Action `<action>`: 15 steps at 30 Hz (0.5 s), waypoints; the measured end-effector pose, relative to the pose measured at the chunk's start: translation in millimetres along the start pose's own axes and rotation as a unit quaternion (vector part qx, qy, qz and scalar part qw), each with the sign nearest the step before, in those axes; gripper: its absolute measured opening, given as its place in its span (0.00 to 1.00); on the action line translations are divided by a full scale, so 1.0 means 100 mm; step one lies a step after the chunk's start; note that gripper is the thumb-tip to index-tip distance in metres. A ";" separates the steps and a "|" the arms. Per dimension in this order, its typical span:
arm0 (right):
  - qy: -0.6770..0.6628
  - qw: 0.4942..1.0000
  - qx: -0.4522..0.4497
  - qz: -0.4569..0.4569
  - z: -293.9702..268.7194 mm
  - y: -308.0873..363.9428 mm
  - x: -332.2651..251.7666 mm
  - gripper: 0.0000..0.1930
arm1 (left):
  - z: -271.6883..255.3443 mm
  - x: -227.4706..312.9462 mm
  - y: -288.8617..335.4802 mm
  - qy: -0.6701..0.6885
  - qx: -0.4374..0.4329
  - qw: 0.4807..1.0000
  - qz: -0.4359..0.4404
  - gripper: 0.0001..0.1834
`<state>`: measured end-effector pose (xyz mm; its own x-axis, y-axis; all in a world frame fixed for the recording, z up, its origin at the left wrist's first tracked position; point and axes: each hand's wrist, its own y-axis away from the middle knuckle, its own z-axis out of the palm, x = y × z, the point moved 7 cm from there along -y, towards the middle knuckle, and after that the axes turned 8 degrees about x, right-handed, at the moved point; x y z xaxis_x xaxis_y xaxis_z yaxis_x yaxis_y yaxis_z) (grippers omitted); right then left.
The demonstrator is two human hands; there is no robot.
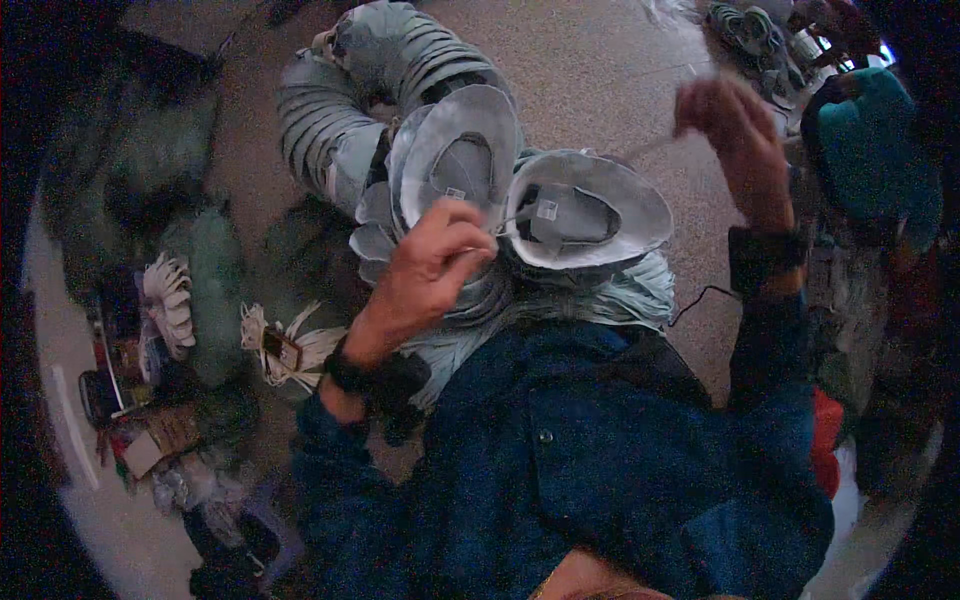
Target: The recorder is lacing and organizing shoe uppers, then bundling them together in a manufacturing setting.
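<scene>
Two pale grey hats [590, 212] lie side by side before me, openings up, with oval brims and small white labels inside. The left one [418, 140] tilts upward at the end of a long curved stack of nested hats [400, 50]. My left hand [440, 255] is at the gap between the two hats, thumb and fingers pinched on a thin pale strand [510, 224]. My right hand [735, 125] is raised to the right, blurred, with fingers curled. A faint thin line [650, 153] runs from it toward the right hat; what it holds is unclear.
More stacked pale hats [640, 290] lie beneath the two. A bundle of cream strips [300, 350] and a fanned white bundle [168, 305] are on the left, near a cardboard piece [160, 440]. A dark cord [700, 295] lies on the speckled floor; a teal bundle [870, 140] is at right.
</scene>
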<state>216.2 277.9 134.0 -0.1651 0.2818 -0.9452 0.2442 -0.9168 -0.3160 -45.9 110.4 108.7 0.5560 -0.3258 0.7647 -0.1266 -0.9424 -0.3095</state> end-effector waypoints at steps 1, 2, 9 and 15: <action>0.023 0.998 -0.005 -0.051 0.22 -0.12 -0.29 0.17 | 0.04 0.03 -0.07 -0.005 0.005 1.000 0.021 0.03; 0.031 0.997 -0.013 -0.067 0.43 -0.21 -0.48 0.18 | 0.05 0.08 -0.14 -0.011 0.011 0.999 0.042 0.03; -0.067 0.974 -0.216 -0.030 1.54 -0.27 -0.42 0.18 | 0.07 -0.06 -0.42 -0.127 0.001 0.992 0.022 0.05; -0.002 0.960 -0.242 0.143 1.59 0.79 1.00 0.10 | -0.06 -0.19 -0.39 -0.040 0.025 0.997 -0.063 0.08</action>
<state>67.1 188.5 27.7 -0.0287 0.0370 -0.9989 0.6945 -0.7180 -0.0466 -56.7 153.0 109.9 0.6288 -0.1965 0.7523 -0.0119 -0.9699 -0.2434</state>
